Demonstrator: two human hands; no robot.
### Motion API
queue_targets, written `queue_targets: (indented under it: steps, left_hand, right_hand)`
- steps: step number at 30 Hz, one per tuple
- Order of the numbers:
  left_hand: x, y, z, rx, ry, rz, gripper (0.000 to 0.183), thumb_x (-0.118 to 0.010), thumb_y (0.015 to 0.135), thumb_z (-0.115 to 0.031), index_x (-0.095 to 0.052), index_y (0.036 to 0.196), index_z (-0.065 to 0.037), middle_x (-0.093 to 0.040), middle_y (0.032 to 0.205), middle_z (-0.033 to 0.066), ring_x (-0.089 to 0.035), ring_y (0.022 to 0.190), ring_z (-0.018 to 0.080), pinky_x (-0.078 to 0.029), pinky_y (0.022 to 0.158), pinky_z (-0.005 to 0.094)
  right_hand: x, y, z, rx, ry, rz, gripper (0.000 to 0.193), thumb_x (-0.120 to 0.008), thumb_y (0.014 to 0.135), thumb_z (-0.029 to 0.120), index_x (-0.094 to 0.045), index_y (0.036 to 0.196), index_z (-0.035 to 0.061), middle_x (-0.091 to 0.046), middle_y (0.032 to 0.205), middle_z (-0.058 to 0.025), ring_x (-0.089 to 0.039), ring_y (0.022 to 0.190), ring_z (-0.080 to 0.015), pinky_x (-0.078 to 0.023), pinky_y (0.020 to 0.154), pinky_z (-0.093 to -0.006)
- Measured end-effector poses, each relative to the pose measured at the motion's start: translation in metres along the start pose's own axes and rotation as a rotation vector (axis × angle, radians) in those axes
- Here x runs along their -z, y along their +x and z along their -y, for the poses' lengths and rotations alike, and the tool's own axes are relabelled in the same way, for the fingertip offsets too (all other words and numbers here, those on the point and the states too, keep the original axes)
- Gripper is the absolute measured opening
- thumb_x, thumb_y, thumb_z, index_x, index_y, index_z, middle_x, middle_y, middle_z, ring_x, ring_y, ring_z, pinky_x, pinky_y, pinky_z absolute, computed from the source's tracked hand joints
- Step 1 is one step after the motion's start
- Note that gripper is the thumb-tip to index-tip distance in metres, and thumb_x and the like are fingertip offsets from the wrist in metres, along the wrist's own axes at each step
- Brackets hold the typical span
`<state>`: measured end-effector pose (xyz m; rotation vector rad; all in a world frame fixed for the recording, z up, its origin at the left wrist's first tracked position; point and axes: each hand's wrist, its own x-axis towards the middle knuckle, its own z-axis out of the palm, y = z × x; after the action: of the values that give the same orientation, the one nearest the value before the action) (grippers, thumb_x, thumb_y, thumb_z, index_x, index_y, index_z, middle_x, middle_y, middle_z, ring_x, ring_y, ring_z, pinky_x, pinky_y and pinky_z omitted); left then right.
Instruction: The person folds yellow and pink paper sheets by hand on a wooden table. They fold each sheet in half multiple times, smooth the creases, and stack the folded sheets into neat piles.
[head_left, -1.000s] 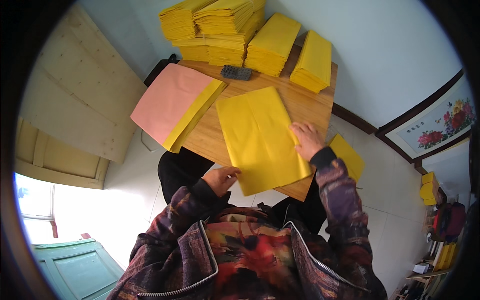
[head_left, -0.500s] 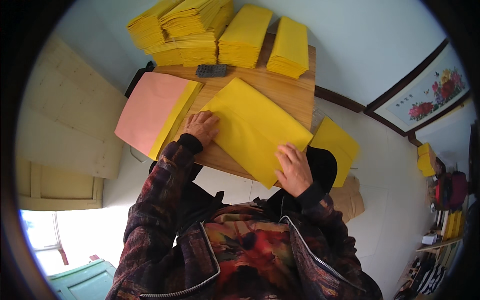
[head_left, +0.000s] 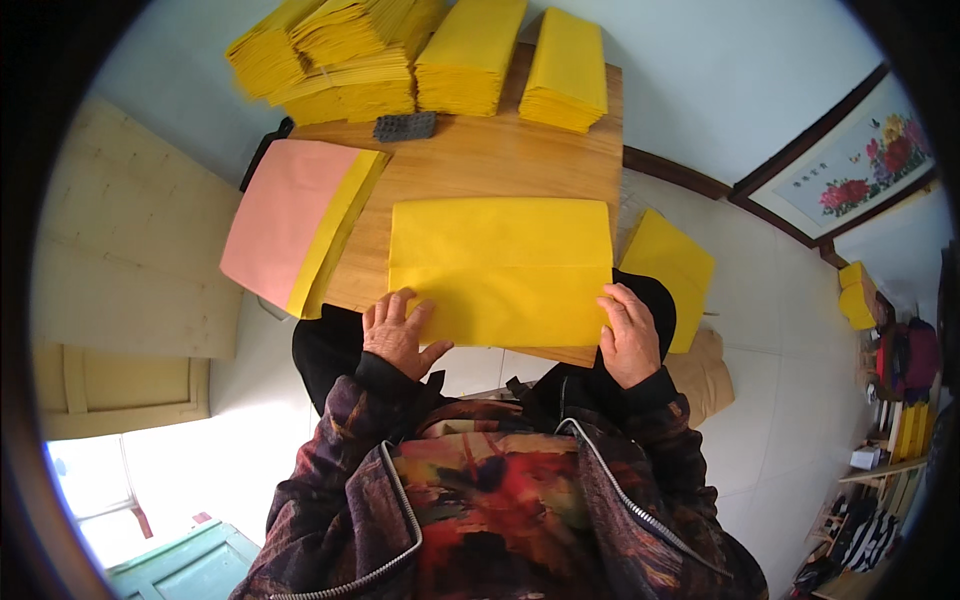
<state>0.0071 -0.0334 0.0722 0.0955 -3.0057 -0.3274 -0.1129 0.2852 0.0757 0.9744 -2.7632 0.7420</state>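
A yellow paper sheet (head_left: 500, 235) lies almost square to me on the wooden table (head_left: 480, 165), a crease running across its middle. It looks folded, and its near edge reaches the table's front edge. My left hand (head_left: 398, 335) rests on its near left corner, fingers spread and thumb out to the side. At the right edge, my right hand (head_left: 628, 335) touches the sheet with its fingertips, the fingers stretched out. Left of the sheet is a stack topped with pink paper (head_left: 285, 215), showing a yellow border on its right side.
Yellow folded-paper stacks (head_left: 460, 60) line the table's back, with another stack (head_left: 565, 70) to their right. A dark grey textured block (head_left: 405, 126) sits before them. Beyond the right edge are a yellow sheet (head_left: 670, 270) and brown paper (head_left: 708, 380). A framed flower picture (head_left: 850, 165) leans nearby.
The yellow sheet has turned from a diagonal position to lie straight before me. My left hand has moved from its upper left side to its near left corner; my right hand is at its right edge.
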Motion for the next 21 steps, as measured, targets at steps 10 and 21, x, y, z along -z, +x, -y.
queue_targets:
  steps: [10,21]
  left_hand:
    - [-0.014,-0.010,0.035,-0.156,0.084,-0.115,0.057,-0.074,0.066,-0.019,-0.053,0.119,-0.015,-0.051,0.125,0.0104,-0.049,0.116,0.0314,-0.037,0.097,0.0480]
    - [-0.023,-0.014,0.074,-0.322,-0.024,-0.339,0.034,-0.062,0.066,-0.006,-0.062,0.100,-0.008,-0.061,0.105,0.0092,-0.058,0.105,0.0285,-0.046,0.088,0.0427]
  right_hand:
    - [-0.001,0.010,0.001,0.089,-0.086,0.204,0.080,-0.071,0.070,0.053,-0.049,0.126,-0.0008,-0.042,0.137,-0.0173,-0.040,0.127,-0.0355,-0.030,0.107,-0.0481]
    - [0.006,-0.007,0.020,0.112,-0.105,0.328,0.079,-0.081,0.063,0.035,-0.049,0.130,0.0081,-0.039,0.136,-0.0146,-0.036,0.128,-0.0329,-0.028,0.108,-0.0456]
